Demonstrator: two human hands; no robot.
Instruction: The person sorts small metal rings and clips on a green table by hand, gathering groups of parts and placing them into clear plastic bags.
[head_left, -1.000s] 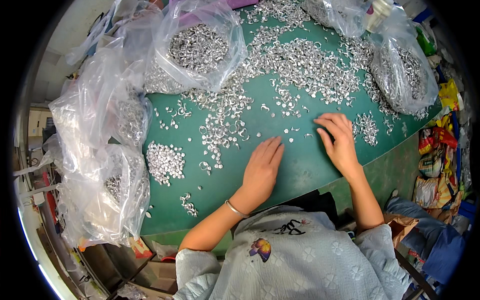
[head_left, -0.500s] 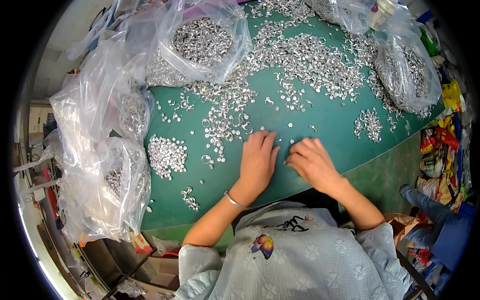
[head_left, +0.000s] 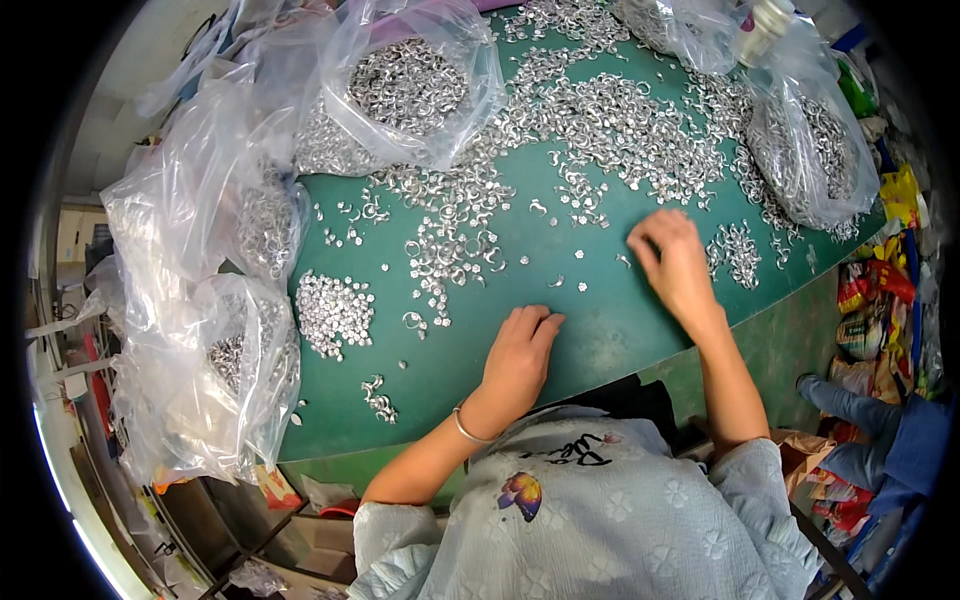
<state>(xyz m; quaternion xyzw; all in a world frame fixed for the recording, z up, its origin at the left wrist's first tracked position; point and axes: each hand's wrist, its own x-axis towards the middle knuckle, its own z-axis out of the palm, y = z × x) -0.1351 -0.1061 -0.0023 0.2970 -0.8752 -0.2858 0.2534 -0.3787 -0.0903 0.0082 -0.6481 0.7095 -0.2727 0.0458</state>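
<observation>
My left hand (head_left: 518, 362) rests near the front edge of the green tabletop (head_left: 600, 330). Its fingers are curled and pressed together; whatever they may hold is hidden. Farther right, my right hand (head_left: 672, 262) hovers over the table with its fingers loosely bent, thumb apart and no object visible in them. A small curved silver piece (head_left: 623, 260) lies just left of its fingertips, and a small pile of silver pieces (head_left: 738, 256) is close on its right. Between the hands are a few single bits, among them a flower-shaped silver piece (head_left: 582, 287).
A large heap of ring-like silver pieces (head_left: 620, 130) spreads across the far side. Flower-shaped pieces form a pile (head_left: 335, 312) at left. Clear plastic bags of pieces stand at far left (head_left: 200, 330), back (head_left: 410, 90) and right (head_left: 815, 150). Another person's leg (head_left: 850, 410) shows at right.
My right hand has moved away from the left one, going right and farther up the table. My left hand has drawn back slightly toward me.
</observation>
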